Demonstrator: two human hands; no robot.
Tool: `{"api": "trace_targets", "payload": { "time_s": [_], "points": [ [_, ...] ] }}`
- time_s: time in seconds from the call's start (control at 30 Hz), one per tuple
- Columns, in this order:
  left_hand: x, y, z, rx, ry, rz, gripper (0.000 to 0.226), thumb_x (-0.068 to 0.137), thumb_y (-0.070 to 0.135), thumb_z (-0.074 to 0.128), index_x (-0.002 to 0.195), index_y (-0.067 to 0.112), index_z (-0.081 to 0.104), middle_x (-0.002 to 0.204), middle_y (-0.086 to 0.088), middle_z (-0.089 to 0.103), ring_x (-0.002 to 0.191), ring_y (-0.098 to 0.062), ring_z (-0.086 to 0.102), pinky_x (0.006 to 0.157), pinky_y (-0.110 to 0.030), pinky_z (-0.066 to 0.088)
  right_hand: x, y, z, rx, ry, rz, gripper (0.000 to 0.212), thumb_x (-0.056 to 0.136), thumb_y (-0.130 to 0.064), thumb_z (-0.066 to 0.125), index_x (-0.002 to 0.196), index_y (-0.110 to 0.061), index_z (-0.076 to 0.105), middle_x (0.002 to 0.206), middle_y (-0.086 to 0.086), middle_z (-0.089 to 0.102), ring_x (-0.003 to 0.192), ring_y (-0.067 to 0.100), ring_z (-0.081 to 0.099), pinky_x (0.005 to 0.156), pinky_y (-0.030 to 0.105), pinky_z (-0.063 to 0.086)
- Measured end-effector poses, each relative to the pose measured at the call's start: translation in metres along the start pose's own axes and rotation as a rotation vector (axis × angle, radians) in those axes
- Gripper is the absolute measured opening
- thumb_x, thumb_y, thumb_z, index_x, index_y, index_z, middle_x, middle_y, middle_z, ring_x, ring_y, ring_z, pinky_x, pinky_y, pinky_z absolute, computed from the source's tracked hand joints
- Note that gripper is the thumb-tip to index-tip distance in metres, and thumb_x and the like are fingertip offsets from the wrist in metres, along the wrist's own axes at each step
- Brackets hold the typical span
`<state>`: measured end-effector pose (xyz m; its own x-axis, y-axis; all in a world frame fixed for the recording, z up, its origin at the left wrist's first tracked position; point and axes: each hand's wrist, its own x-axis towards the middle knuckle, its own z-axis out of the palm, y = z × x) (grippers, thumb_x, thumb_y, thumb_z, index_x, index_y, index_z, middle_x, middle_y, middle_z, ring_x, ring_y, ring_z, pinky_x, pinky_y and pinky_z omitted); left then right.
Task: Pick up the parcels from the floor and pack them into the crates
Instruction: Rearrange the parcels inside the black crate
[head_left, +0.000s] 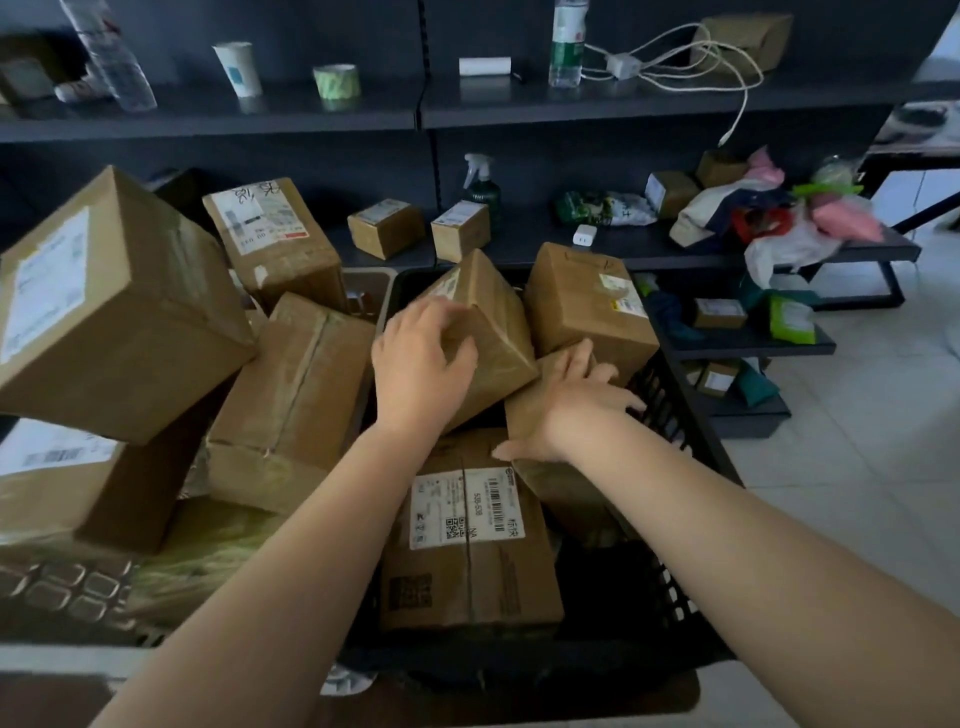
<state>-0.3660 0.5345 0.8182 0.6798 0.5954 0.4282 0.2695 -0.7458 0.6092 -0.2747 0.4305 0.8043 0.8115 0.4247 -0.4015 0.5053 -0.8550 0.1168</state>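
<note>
Both forearms enter from the bottom edge and reach into the black crate (670, 415).

Left hand (415, 358): fingers curled over the near upper edge of a tilted parcel (493, 332), gripping it. That parcel stands on one corner, top point aimed up and away toward the shelving, long axis running diagonally from lower left to upper right; a label shows on its upper left face.

Right hand (566, 410): fingers nearly straight and spread, palm flat against a small parcel (524, 415) wedged between the tilted one and the crate's right wall. Thumb lies out to the left along its lower edge. Pressing, not wrapping.

Under both: a flat parcel (467, 545) on the crate bottom, label face up, long axis running toward the camera, barcode text turned sideways. Behind the right hand, an upright parcel (587, 306) leans in the far right corner, a label on its right face.

Left of the crate: a heap of larger parcels (291, 395), piled at mixed angles, one big box (109, 306) tipped toward the camera on top. Whether that heap sits in a second crate, cannot tell for sure; a grid wall (62, 587) shows at lower left.

Behind: dark shelving (519, 104) with a paper cup (238, 68), tape roll (336, 80), bottle (567, 44), spray bottle (483, 182), white cable (691, 67), small boxes and bags.
</note>
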Motion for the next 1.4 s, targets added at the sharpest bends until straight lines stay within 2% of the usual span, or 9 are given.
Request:
{"api": "trace_targets", "payload": {
  "time_s": [0.13, 0.27, 0.43, 0.53, 0.63, 0.77, 0.87, 1.13, 1.4],
  "points": [
    [-0.029, 0.011, -0.009, 0.075, -0.078, 0.230, 0.028, 0.082, 0.018, 0.059, 0.110, 0.019, 0.062, 0.111, 0.002, 0.061, 0.111, -0.020, 0.053, 0.096, -0.040, 0.039, -0.001, 0.018, -0.011, 0.079, -0.020, -0.024, 0.133, 0.057, -0.071, 0.066, 0.149, -0.014, -0.011, 0.157, 0.014, -0.014, 0.134, 0.044, 0.017, 0.096, 0.056, 0.040],
    [-0.045, 0.006, -0.011, -0.076, -0.208, 0.177, 0.017, 0.085, 0.013, 0.059, 0.100, 0.017, 0.066, 0.092, 0.009, 0.063, 0.090, -0.010, 0.058, 0.078, -0.028, 0.050, -0.008, 0.065, -0.019, 0.198, -0.001, -0.091, 0.124, 0.057, -0.068, 0.065, 0.150, -0.022, -0.003, 0.158, 0.008, 0.002, 0.138, 0.041, 0.017, 0.103, 0.051, 0.037],
    [-0.048, 0.010, 0.014, -0.190, -0.482, -0.175, 0.026, 0.091, 0.032, 0.052, 0.115, 0.024, 0.059, 0.100, 0.014, 0.061, 0.085, 0.004, 0.054, 0.065, -0.010, 0.038, -0.025, 0.109, -0.020, 0.593, 0.071, -0.145, 0.119, 0.055, -0.052, 0.072, 0.150, -0.031, 0.003, 0.155, -0.001, 0.019, 0.138, 0.030, 0.025, 0.105, 0.046, 0.036],
    [-0.044, 0.027, 0.031, -0.375, -0.640, -0.491, 0.045, 0.091, 0.046, 0.047, 0.129, 0.020, 0.050, 0.122, 0.000, 0.057, 0.099, -0.014, 0.056, 0.078, -0.024, 0.047, -0.044, 0.111, -0.018, 0.640, 0.188, -0.165, 0.122, 0.053, -0.053, 0.072, 0.149, -0.033, 0.001, 0.158, -0.004, 0.010, 0.140, 0.029, 0.020, 0.108, 0.047, 0.031],
    [-0.039, 0.041, 0.036, -0.862, -0.733, -0.911, 0.083, 0.077, 0.070, 0.046, 0.139, 0.015, 0.038, 0.136, -0.011, 0.049, 0.121, -0.033, 0.049, 0.096, -0.048, 0.041, -0.066, 0.093, -0.004, 0.365, 0.421, -0.309, 0.125, 0.047, -0.062, 0.069, 0.145, -0.035, -0.005, 0.157, -0.005, 0.001, 0.135, 0.032, 0.023, 0.107, 0.050, 0.029],
    [-0.032, 0.027, 0.020, -1.100, -0.633, -1.120, 0.101, 0.066, 0.077, 0.052, 0.138, 0.006, 0.038, 0.130, -0.023, 0.052, 0.110, -0.041, 0.055, 0.088, -0.058, 0.046, -0.085, 0.098, 0.020, 0.214, 0.468, -0.494, 0.120, 0.051, -0.067, 0.061, 0.140, -0.040, -0.015, 0.153, -0.014, -0.016, 0.134, 0.023, 0.012, 0.110, 0.041, 0.017],
    [-0.028, 0.016, 0.003, -0.958, -0.727, -1.020, 0.091, 0.068, 0.069, 0.056, 0.138, 0.014, 0.039, 0.127, -0.017, 0.055, 0.098, -0.036, 0.062, 0.078, -0.051, 0.053, -0.102, 0.115, 0.031, 0.206, 0.497, -0.553, 0.117, 0.052, -0.068, 0.056, 0.143, -0.040, -0.010, 0.154, -0.013, -0.013, 0.136, 0.024, 0.011, 0.108, 0.039, 0.017],
    [-0.016, 0.049, -0.020, -0.642, -1.016, -0.737, 0.120, 0.033, 0.086, 0.054, 0.138, 0.030, 0.037, 0.144, -0.005, 0.041, 0.105, -0.030, 0.055, 0.062, -0.040, 0.058, -0.138, 0.117, 0.020, 0.037, 0.714, -0.681, 0.112, 0.050, -0.064, 0.060, 0.146, -0.023, 0.022, 0.151, 0.008, 0.026, 0.124, 0.034, 0.035, 0.097, 0.046, 0.032],
    [-0.032, 0.058, -0.017, -0.660, -1.141, -0.772, 0.104, 0.054, 0.086, 0.041, 0.141, 0.029, 0.033, 0.143, -0.007, 0.041, 0.121, -0.037, 0.048, 0.085, -0.052, 0.049, -0.153, 0.120, 0.013, -0.229, 0.637, -0.725, 0.117, 0.043, -0.072, 0.061, 0.144, -0.022, 0.030, 0.144, 0.007, 0.036, 0.116, 0.035, 0.041, 0.090, 0.045, 0.045]
  ]
}}
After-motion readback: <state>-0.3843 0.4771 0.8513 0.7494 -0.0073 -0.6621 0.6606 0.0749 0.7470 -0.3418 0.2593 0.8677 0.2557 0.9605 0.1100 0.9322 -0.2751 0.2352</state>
